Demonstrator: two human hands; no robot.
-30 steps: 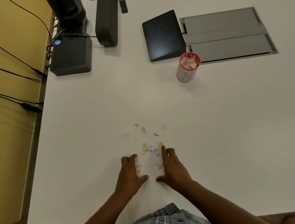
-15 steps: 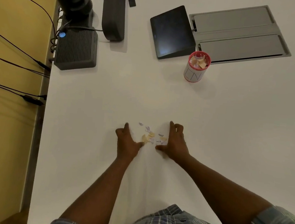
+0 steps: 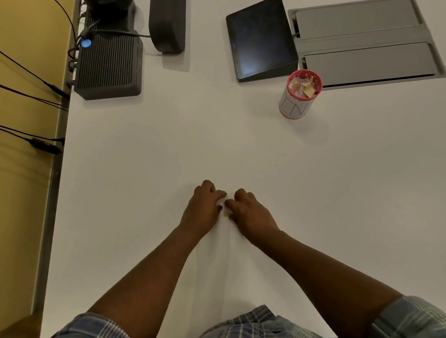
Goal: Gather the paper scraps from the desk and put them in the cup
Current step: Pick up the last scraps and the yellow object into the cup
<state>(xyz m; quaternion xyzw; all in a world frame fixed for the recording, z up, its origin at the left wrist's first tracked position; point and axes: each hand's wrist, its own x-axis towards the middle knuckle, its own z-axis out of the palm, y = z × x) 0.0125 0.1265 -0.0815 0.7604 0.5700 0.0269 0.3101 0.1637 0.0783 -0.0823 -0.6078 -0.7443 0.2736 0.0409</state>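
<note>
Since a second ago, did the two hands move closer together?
Yes. The left hand and right hand have closed in over the paper scraps and pushed up the desk, toward the cup.

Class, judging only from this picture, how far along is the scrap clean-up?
Done: the red-rimmed cup already holds many scraps. In hand: the left hand and right hand are cupped together on the white desk around the last paper scraps. Left: lifting that pile into the cup.

Red-rimmed cup (image 3: 295, 105) (scraps (image 3: 304, 86) seemingly tan)
</note>
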